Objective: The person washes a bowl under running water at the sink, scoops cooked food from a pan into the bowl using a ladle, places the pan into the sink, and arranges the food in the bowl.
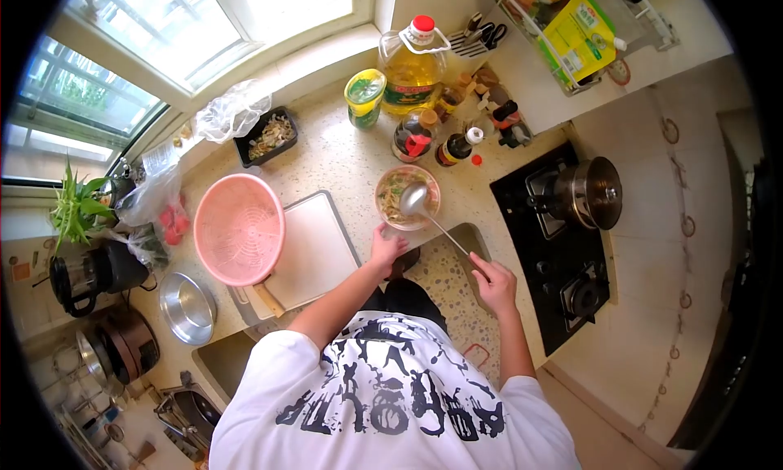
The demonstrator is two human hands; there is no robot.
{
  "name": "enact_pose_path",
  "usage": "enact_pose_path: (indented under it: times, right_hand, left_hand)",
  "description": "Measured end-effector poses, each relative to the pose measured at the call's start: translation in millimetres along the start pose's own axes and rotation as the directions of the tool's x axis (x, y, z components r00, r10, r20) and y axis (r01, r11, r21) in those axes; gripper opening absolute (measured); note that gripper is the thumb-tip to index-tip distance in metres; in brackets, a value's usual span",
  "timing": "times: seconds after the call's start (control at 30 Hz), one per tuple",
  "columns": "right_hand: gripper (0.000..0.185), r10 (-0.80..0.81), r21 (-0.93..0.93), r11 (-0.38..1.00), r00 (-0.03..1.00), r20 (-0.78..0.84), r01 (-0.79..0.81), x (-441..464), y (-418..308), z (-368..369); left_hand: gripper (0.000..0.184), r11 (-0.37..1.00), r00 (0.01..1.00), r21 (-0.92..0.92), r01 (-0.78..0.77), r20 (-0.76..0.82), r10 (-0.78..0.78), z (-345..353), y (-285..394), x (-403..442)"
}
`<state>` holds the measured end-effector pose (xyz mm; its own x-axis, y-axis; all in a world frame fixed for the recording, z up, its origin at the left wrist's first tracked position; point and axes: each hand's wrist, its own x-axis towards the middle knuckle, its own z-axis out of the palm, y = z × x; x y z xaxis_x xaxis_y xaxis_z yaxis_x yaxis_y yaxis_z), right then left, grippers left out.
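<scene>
A pink-rimmed bowl [393,213] with food in it stands near the counter's front edge. My right hand [495,284] is closed round the handle of a metal ladle [414,197], whose round head is over the food in the bowl. At the bowl's lower left side is my left hand [387,248], its fingers apart near the rim; whether they touch it is hard to tell. Just behind the bowl stand a jar with a red label [414,137] and a dark sauce bottle [457,148]. A small red cap [476,161] lies beside the bottle.
Left are a pink colander [240,230], a white cutting board [314,250], a metal bowl [188,308] and a black tray of food [267,137]. A large oil bottle [412,70] stands behind. On the right, a pot [589,194] sits on the black stove [555,270].
</scene>
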<state>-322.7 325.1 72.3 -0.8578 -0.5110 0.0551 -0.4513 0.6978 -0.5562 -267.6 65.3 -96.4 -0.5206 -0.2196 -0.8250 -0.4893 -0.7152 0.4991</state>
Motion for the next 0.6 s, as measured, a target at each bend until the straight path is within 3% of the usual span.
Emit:
enact_pose_path:
  times: [0.17,0.27,0.6]
  right_hand:
    - [0.044,0.028,0.023,0.999,1.000,-0.013,-0.027,-1.5,-0.5,3.5]
    - [0.045,0.046,0.042,0.998,0.999,-0.019,-0.046,-1.7,-1.9,5.1]
    - [0.046,0.074,0.080,0.994,0.997,-0.006,-0.073,2.7,-8.4,6.6]
  left_hand:
    - [0.049,0.992,0.979,0.074,-0.103,-0.170,0.114,29.6,15.8,-8.2]
    - [0.050,0.876,0.892,0.433,-0.210,-0.281,0.353,23.0,0.4,14.6]
    - [0.046,0.687,0.781,0.676,-0.265,-0.267,0.564,-49.2,53.8,30.2]
